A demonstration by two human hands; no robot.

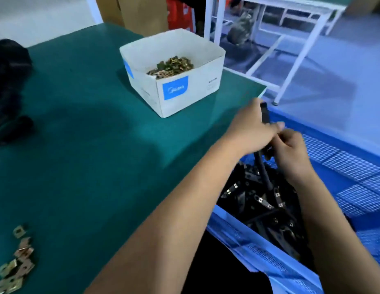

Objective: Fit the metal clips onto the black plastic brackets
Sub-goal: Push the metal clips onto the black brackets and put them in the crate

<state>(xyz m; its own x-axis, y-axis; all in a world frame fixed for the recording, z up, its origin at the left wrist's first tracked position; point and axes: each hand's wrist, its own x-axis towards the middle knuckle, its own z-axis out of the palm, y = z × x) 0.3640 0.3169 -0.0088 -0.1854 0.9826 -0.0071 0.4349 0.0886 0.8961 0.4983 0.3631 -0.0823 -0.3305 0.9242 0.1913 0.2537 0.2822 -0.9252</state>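
Two bare forearms, left hand (251,129) and right hand (291,152) ungloved (no sleeves, rings, watch visible).

dim, cool, bluish light over everything. soft broad shadows fall across the green table (78,128), darkest at the left. a pale sheen glints near its right edge. the whole frame is soft and blurry, and straight lines bow toward the wide-angle edges.

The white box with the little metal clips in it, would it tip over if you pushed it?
Probably not. The white box looks low and wide, and sits flat on the green table. It seems thin cardboard, so it would likely slide, and the metal clips might rattle.
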